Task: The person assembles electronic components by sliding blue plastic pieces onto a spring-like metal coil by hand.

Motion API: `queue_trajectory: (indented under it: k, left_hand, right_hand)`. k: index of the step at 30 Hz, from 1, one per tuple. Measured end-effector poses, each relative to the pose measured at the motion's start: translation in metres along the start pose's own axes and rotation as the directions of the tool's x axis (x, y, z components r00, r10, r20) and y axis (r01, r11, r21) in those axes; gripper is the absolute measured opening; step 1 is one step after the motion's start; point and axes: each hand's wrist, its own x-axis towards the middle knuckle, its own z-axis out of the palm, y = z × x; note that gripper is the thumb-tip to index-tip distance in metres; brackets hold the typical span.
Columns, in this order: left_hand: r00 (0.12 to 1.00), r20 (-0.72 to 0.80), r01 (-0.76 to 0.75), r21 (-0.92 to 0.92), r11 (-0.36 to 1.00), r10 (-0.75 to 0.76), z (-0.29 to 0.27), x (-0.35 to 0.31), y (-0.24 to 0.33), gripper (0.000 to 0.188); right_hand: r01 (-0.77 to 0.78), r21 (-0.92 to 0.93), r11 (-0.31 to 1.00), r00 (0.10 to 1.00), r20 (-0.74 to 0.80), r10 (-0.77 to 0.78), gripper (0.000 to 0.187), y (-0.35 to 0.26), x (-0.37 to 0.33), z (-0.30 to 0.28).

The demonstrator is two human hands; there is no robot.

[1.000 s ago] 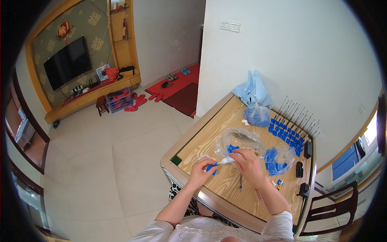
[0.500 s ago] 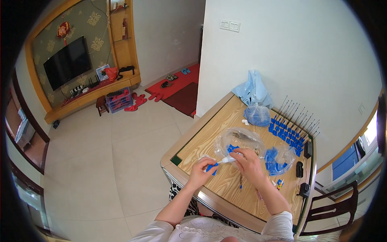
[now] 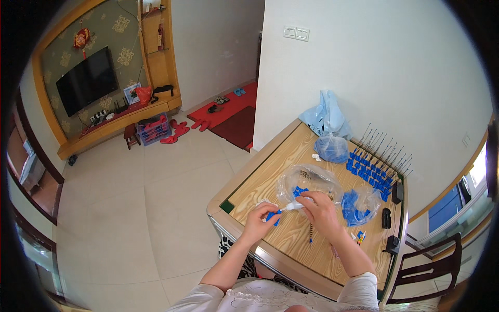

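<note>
My left hand point(image 3: 257, 223) pinches a small blue plastic piece point(image 3: 272, 215) above the near left part of the table. My right hand point(image 3: 322, 212) is closed round a small white squeeze bottle point(image 3: 294, 205), tilted so that its narrow nozzle points left at the blue piece. Whether the tip touches the piece is too small to tell. Just beyond my hands lies an open clear plastic bag point(image 3: 317, 179) with blue pieces and dark coiled parts in it. A thin coil-like rod point(image 3: 311, 234) with a blue end rests on the wood beneath my right hand.
Rows of blue pieces with upright thin rods point(image 3: 371, 169) line the table's far right. Another clear bag of blue pieces point(image 3: 358, 208) lies nearer, beside black boxes point(image 3: 393, 244). Light blue bags point(image 3: 330, 125) stand at the far corner. A dark wooden chair point(image 3: 429, 270) is at right.
</note>
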Motion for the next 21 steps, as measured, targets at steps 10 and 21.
queue_trajectory:
  k: [10, 21]
  left_hand:
    - [1.0, 0.001, 0.013, -0.009, 1.0, -0.013, 0.0015, 0.0002, 0.0027, 0.011]
    - [0.999, 0.018, 0.038, -0.004, 0.999, -0.038, 0.0036, 0.0023, 0.0071, 0.011]
  right_hand:
    - [-0.023, 0.017, 1.0, 1.0, -0.019, 0.023, 0.032, 0.0003, -0.0011, -0.0013]
    - [-0.025, 0.019, 1.0, 1.0, -0.016, 0.025, 0.032, 0.002, -0.003, -0.0011]
